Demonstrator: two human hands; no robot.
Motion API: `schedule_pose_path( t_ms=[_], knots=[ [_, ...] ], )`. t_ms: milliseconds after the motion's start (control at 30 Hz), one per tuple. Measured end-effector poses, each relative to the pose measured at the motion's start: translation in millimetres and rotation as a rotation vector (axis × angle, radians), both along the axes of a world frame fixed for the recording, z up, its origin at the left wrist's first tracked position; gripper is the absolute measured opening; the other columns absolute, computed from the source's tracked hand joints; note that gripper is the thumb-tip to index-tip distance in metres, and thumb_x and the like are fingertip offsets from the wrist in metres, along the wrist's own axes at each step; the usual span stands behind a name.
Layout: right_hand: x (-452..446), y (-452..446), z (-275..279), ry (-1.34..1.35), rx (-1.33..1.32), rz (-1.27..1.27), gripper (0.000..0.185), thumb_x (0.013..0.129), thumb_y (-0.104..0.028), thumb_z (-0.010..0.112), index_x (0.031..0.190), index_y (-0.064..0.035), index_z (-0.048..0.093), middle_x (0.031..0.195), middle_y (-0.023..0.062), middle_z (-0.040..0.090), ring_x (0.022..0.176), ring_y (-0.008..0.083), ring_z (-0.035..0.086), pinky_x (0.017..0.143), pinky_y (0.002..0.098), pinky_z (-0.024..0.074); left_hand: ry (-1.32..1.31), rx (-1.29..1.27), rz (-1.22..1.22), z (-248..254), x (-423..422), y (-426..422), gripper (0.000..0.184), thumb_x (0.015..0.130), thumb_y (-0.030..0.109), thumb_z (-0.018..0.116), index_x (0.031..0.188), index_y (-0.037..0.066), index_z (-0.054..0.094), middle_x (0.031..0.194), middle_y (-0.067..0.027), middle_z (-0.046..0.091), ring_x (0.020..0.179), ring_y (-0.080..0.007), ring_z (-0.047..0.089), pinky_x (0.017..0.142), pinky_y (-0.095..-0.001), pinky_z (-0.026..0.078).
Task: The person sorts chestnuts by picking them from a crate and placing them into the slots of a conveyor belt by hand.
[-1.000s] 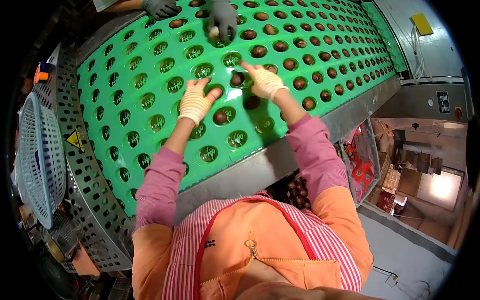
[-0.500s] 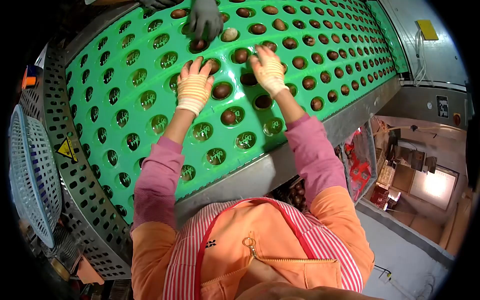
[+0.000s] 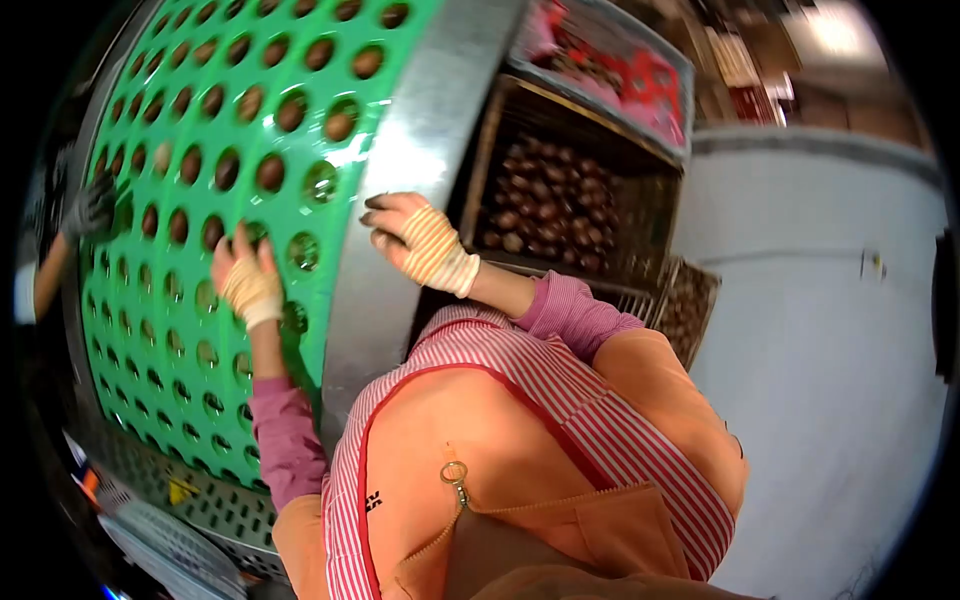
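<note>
My left hand (image 3: 248,280), in a cream-and-orange striped glove with bare fingertips, is over the green cupped sheet (image 3: 315,215). Its fingers are apart, beside a dark brown egg-shaped piece (image 3: 213,232), and I see nothing held in them. My right hand (image 3: 425,240), gloved alike, hovers by the metal rim (image 3: 370,300) of the machine, left of a wooden crate (image 3: 485,170). Its fingers are bent but apart, with darkened tips and nothing visible between them. Brown pieces (image 3: 270,172) fill many cups in the upper rows; lower cups show only clear, shiny hollows.
Many shiny brown pieces (image 3: 550,195) lie in the wooden crate. Behind it stands a grey bin (image 3: 600,85) with red material; a smaller crate (image 3: 690,310) is at right. Another person's grey-gloved hand (image 3: 92,208) is at the sheet's far side. A blue basket (image 3: 170,550) sits lower left.
My view has turned right toward the crates. My right hand has left the green sheet and moved over the metal rim; my left hand stays over the cups.
</note>
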State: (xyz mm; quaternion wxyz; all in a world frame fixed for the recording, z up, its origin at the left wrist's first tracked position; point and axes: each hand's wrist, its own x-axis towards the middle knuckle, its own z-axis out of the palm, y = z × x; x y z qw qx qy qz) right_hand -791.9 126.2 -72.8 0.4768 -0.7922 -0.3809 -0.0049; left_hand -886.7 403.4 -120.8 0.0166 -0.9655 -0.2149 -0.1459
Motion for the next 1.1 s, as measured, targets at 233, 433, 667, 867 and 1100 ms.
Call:
schedule_pose_path(
  t_ms=[233,433,667,867,1100],
  knots=[
    [7,-147,-24,0.078,-0.117,-0.419,0.021,0.081,-0.014,0.064,0.099,-0.0053,0.067,0.111,0.0148,0.064,0.102,0.0345,0.06,0.09,0.0425,0.0493,-0.057,-0.184,-0.154,9,-10,-4,0.032,0.087,0.009,0.066,0.118,0.007,0.057,0.113,-0.0181,0.056,0.105,-0.038,0.056,0.088,-0.0468,0.049],
    [40,-293,-49,0.54,-0.48,-0.68,0.036,0.087,-0.025,0.061,0.119,-0.0086,0.065,0.122,0.0161,0.061,0.107,0.0309,0.062,0.096,0.04,0.0482,0.103,-0.038,0.088,51,-1,-41,0.033,0.085,0.013,0.069,0.115,0.002,0.06,0.109,-0.0218,0.062,0.101,-0.0389,0.059,0.09,-0.0447,0.049],
    [74,-358,-93,0.723,-0.936,-0.771,0.076,0.083,-0.037,0.07,0.148,-0.02,0.035,0.158,0.0115,0.02,0.139,0.0403,0.03,0.111,0.0468,0.0354,0.18,-0.874,-0.559,80,101,-249,0.046,0.081,0.021,0.072,0.121,0.003,0.059,0.115,-0.018,0.062,0.111,-0.0326,0.058,0.098,-0.0393,0.045],
    [97,-364,-102,0.793,-0.886,-0.518,0.088,0.075,-0.04,0.078,0.149,-0.0222,0.032,0.16,0.0108,0.016,0.144,0.0446,0.019,0.114,0.0507,0.0295,1.053,-0.46,-0.773,-23,158,-380,0.066,0.079,0.027,0.074,0.139,0.024,0.046,0.155,-0.0141,0.021,0.134,-0.0398,0.037,0.105,-0.0475,0.043],
    [100,-323,-121,0.733,-0.898,-0.734,0.075,0.081,-0.033,0.075,0.146,-0.0318,0.038,0.16,0.0113,0.012,0.134,0.0447,0.033,0.104,0.0484,0.045,1.235,-0.336,-0.729,-48,169,-409,0.066,0.079,0.029,0.074,0.139,0.025,0.048,0.153,-0.0127,0.023,0.131,-0.0425,0.037,0.105,-0.0483,0.043]
  ],
)
